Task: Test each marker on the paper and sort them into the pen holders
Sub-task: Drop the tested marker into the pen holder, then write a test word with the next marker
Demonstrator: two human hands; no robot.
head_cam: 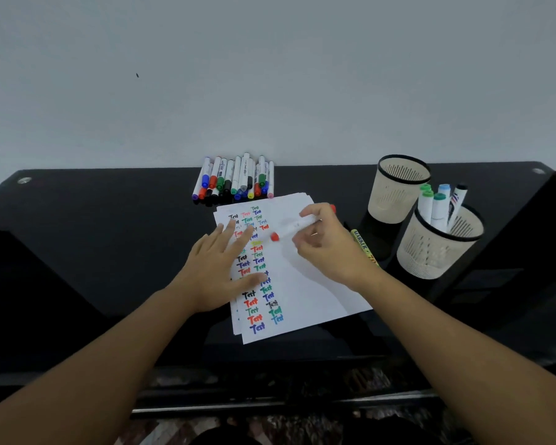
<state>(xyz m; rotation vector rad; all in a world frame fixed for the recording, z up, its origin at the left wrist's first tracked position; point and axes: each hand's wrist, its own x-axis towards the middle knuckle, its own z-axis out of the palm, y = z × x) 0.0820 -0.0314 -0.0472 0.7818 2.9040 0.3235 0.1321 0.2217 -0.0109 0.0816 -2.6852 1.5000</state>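
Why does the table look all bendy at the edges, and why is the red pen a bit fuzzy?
Head view: the wide-angle lens curves the black table at its edges; the red marker in the right hand is smeared by motion blur; the left hand pressing the paper is only a little soft; the dark glossy tabletop shows faint reflections.

Red-capped marker (292, 229) tilted above paper (305, 284)
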